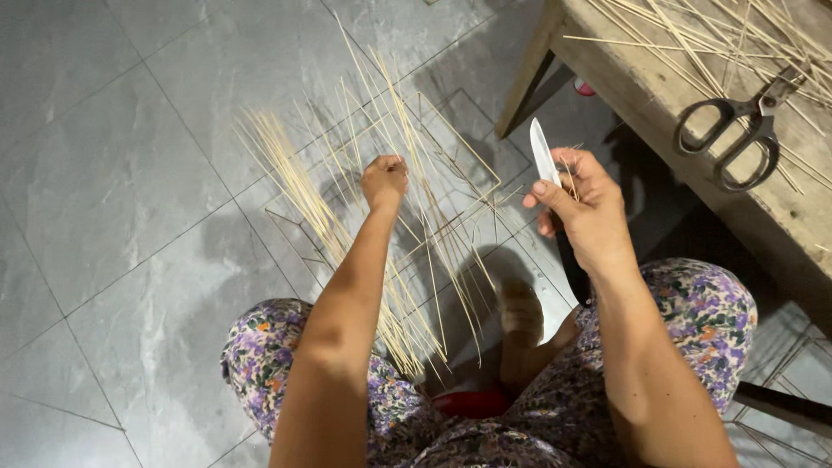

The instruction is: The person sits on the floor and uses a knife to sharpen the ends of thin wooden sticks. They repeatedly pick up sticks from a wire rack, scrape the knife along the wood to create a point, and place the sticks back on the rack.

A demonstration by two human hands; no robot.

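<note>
- Right hand (582, 208) sits at about 3 o'clock of frame centre, fingers curled tight round a knife (546, 154); thumb pressed on the flat near the blade base.
- Knife long axis runs roughly 6 to 12 o'clock, tip leaning slightly toward 11. Blade is pale, narrow, pointed; dark handle drops below the wrist toward 6 o'clock, mostly hidden by the hand.
- Same hand also pinches a few thin sticks against the blade; count unclear.
- Left hand (385, 180) at about 12 o'clock of centre, closed in a fist on the upper ends of the bamboo strips (407, 286).
- Strips are thin, straw-coloured, long; they fan from the lap at 6 o'clock up toward 11–12 o'clock over the grey tiled floor (104, 191). More lie loose on the floor at 10 o'clock.
- A thin frame of sticks lies flat beneath the fan; its outline is hard to trace.
- Wooden bench (659, 95) at 2 o'clock, cut off by the frame edge, carries more strips and black scissors (737, 130), handles toward 8 o'clock.
- Red object (472, 403) at 6 o'clock between the knees, half hidden; can't tell what it is.
</note>
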